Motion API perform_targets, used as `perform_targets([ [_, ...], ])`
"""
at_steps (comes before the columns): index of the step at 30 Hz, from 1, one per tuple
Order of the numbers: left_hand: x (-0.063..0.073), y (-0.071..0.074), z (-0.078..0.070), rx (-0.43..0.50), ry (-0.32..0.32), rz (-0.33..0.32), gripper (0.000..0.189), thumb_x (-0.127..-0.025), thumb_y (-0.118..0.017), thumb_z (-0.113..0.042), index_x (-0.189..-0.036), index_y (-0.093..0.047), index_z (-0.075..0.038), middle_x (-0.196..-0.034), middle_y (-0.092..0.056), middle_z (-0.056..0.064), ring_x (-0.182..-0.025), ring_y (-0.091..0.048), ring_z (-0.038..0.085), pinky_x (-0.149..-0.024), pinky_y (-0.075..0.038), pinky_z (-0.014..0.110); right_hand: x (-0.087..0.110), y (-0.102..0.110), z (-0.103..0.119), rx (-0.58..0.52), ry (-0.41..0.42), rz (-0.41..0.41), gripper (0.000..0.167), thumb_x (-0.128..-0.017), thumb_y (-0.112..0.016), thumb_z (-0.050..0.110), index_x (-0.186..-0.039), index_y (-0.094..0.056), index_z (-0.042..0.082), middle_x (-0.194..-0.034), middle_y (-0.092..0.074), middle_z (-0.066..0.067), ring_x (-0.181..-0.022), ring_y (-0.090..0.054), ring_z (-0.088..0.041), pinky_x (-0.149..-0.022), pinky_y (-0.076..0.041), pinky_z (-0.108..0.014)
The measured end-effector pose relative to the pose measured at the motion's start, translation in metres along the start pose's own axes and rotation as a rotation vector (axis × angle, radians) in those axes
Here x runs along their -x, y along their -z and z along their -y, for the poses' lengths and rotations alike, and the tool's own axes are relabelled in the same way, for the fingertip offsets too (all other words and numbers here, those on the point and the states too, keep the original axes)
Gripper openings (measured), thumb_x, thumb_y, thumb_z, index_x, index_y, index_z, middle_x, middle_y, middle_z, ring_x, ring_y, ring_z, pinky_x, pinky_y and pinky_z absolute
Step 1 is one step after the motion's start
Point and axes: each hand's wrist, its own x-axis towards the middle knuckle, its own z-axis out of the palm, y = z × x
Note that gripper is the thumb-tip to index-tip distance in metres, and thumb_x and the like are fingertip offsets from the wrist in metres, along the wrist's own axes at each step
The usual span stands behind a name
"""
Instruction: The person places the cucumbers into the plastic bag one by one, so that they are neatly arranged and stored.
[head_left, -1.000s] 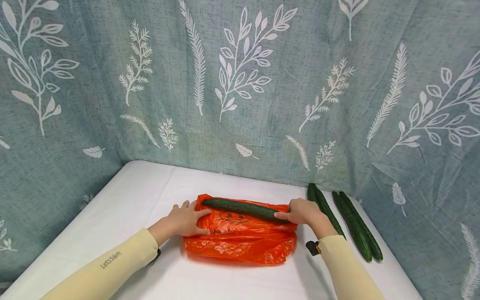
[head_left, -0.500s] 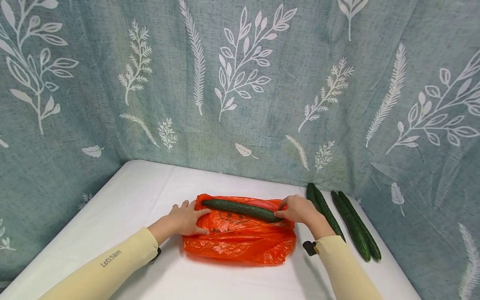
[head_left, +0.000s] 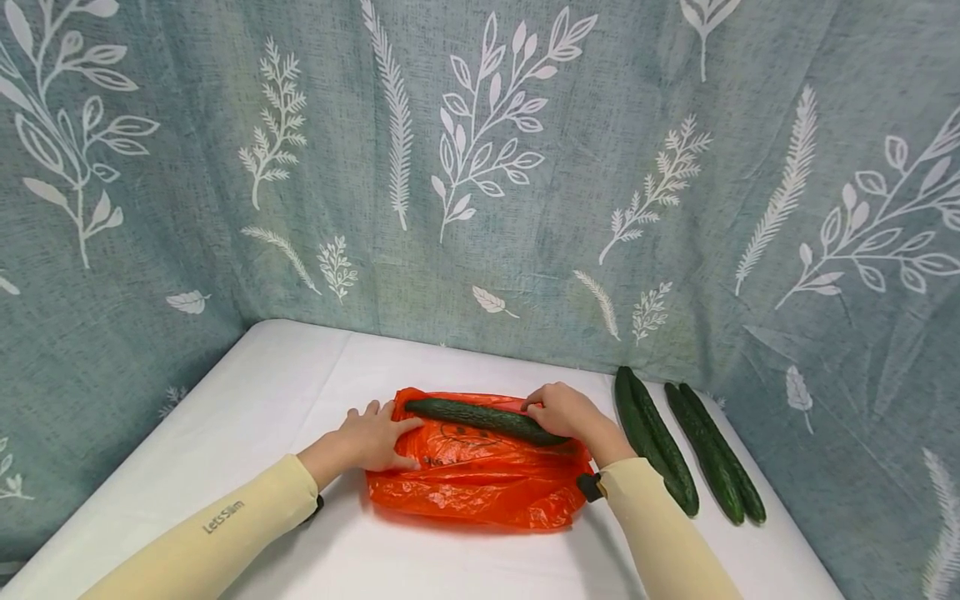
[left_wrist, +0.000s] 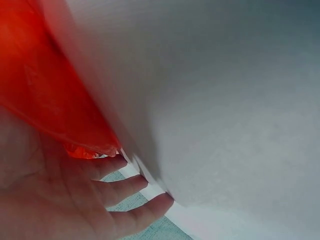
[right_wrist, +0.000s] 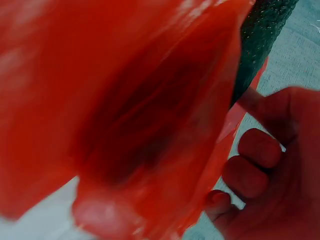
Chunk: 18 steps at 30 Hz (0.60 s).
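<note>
A red plastic bag [head_left: 480,492] with a printed face lies crosswise on the white table. A long dark-green cucumber [head_left: 480,417] rests in its opening, its upper side showing. My left hand [head_left: 375,437] lies on the bag's left end with spread fingers; in the left wrist view, several fingertips [left_wrist: 160,202] reach past the plastic onto the table. My right hand [head_left: 566,411], its fingers curled, grips the bag's far rim just behind the cucumber's right part. In the right wrist view one finger touches the cucumber [right_wrist: 260,40], and the curled fingers [right_wrist: 257,150] sit against the bag's edge.
Several more cucumbers [head_left: 708,450] lie in pairs along the table's right side, beyond my right forearm. A grey-green curtain [head_left: 480,275] with white leaf prints hangs behind and beside the white table [head_left: 360,358].
My right hand has moved left from the cucumber's right end to the bag's far rim. The cucumber has shifted slightly left. My left hand has stayed in place.
</note>
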Motion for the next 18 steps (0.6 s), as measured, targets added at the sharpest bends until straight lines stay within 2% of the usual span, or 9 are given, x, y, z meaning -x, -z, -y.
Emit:
perform_targets([
  [3, 0.001, 0.0, 0.001, -0.001, 0.004, -0.003, 0.079, -0.082, -0.067, -0.071, -0.15, -0.048, -0.034, -0.151, -0.041, 0.022, -0.133, -0.042, 0.044, -0.101, -0.037, 0.067, -0.008, 0.0, 0.006, 0.004, -0.019, 0.049, 0.034, -0.099, -0.053, 0.012, -0.122, -0.075, 0.024, -0.126, -0.07, -0.006, -0.119, -0.064, -0.026, -0.099, -0.05, -0.045],
  [6, 0.001, 0.0, 0.001, 0.001, 0.005, -0.002, 0.079, -0.082, -0.067, -0.07, -0.15, -0.049, -0.034, -0.151, -0.041, 0.022, -0.133, -0.042, 0.044, -0.101, -0.037, 0.067, -0.015, -0.001, 0.012, 0.005, -0.046, 0.078, 0.048, -0.096, -0.049, 0.007, -0.133, -0.068, 0.03, -0.136, -0.064, -0.009, -0.125, -0.06, -0.028, -0.101, -0.048, -0.047],
  [10, 0.001, 0.0, 0.001, 0.001, 0.003, 0.001, 0.079, -0.083, -0.066, -0.071, -0.15, -0.048, -0.034, -0.151, -0.041, 0.022, -0.134, -0.041, 0.045, -0.101, -0.036, 0.067, -0.021, -0.003, 0.019, -0.001, -0.057, 0.071, 0.051, -0.097, -0.05, 0.014, -0.144, -0.057, 0.034, -0.143, -0.059, -0.011, -0.128, -0.057, -0.03, -0.105, -0.046, -0.052],
  [14, 0.001, 0.0, 0.0, -0.005, -0.002, -0.006, 0.079, -0.083, -0.066, -0.071, -0.15, -0.048, -0.034, -0.151, -0.041, 0.024, -0.137, -0.039, 0.047, -0.102, -0.036, 0.068, -0.022, -0.004, 0.022, 0.007, -0.044, 0.065, 0.051, -0.101, -0.053, 0.02, -0.151, -0.049, 0.028, -0.146, -0.057, -0.011, -0.132, -0.055, -0.033, -0.106, -0.044, -0.055],
  [16, 0.001, 0.0, 0.0, -0.004, -0.007, -0.01, 0.078, -0.083, -0.066, -0.07, -0.15, -0.048, -0.034, -0.151, -0.041, 0.024, -0.138, -0.039, 0.048, -0.102, -0.036, 0.068, -0.022, -0.005, 0.022, -0.018, -0.022, 0.048, 0.05, -0.102, -0.055, 0.022, -0.152, -0.047, 0.023, -0.135, -0.064, -0.013, -0.122, -0.061, -0.032, -0.102, -0.047, -0.052],
  [18, 0.002, 0.001, 0.001, -0.003, -0.011, -0.011, 0.078, -0.083, -0.066, -0.07, -0.15, -0.048, -0.034, -0.151, -0.041, 0.025, -0.138, -0.038, 0.048, -0.102, -0.035, 0.069, -0.022, -0.006, 0.021, -0.076, 0.015, 0.022, 0.05, -0.102, -0.057, 0.022, -0.151, -0.049, 0.019, -0.112, -0.071, -0.013, -0.098, -0.067, -0.028, -0.089, -0.051, -0.046],
])
